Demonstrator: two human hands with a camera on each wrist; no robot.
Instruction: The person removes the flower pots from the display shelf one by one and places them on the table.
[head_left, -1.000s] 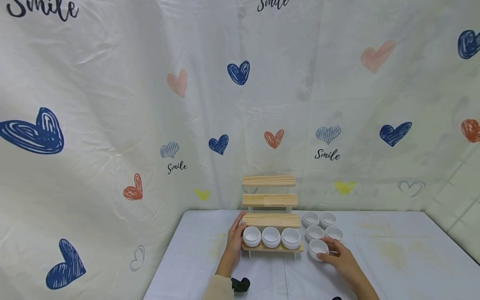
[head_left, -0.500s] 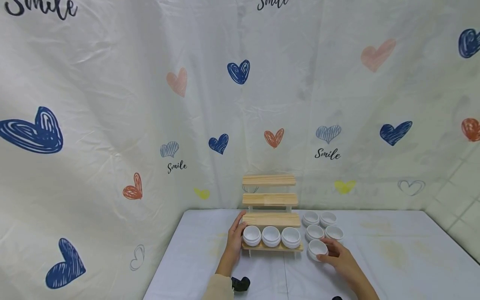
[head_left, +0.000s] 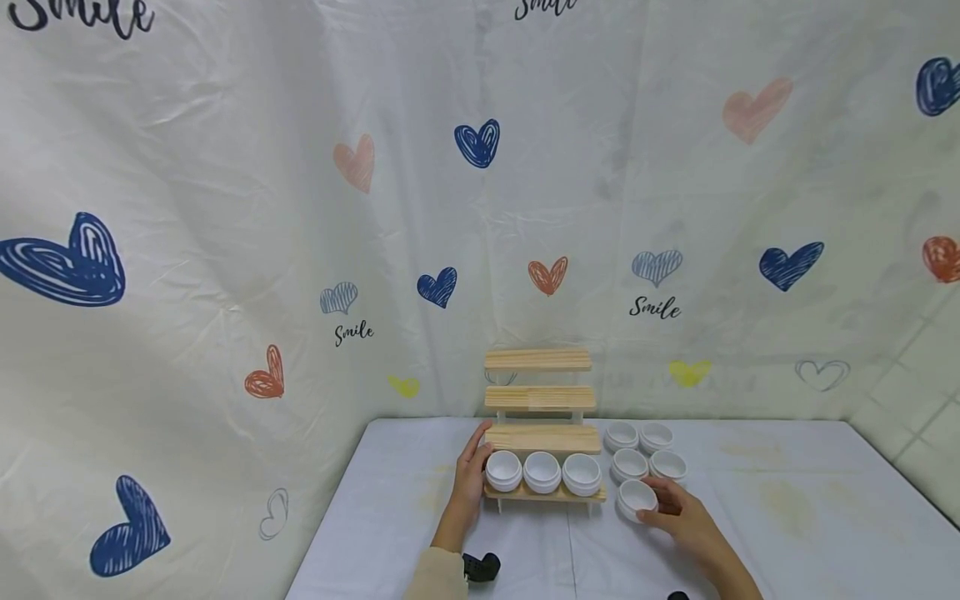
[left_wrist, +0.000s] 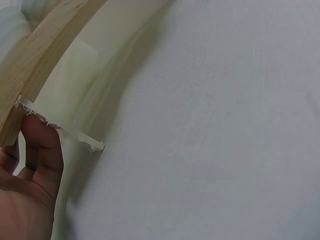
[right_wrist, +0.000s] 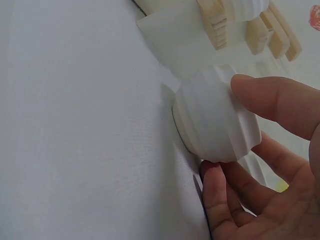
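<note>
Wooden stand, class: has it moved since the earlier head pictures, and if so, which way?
No. The wooden stand shows no visible shift either way against the orange heart on the backdrop above it.

The left hand (head_left: 470, 475) holds the left side of a four-tier wooden rack (head_left: 543, 437). Three white cups (head_left: 542, 472) stand in a row on its lowest shelf (head_left: 555, 497). The right hand (head_left: 684, 518) grips a fourth cup (head_left: 635, 500), near four others (head_left: 628, 465) on the white-covered desk (head_left: 847, 517). Behind hangs a white sheet (head_left: 585, 200) printed with hearts (head_left: 792, 267).

The bowls (head_left: 637, 495) are plain white, the rack boards (head_left: 543, 437) tan; blue, pink, red and yellow hearts (head_left: 477, 143) dot the white curtain (head_left: 570, 200).
</note>
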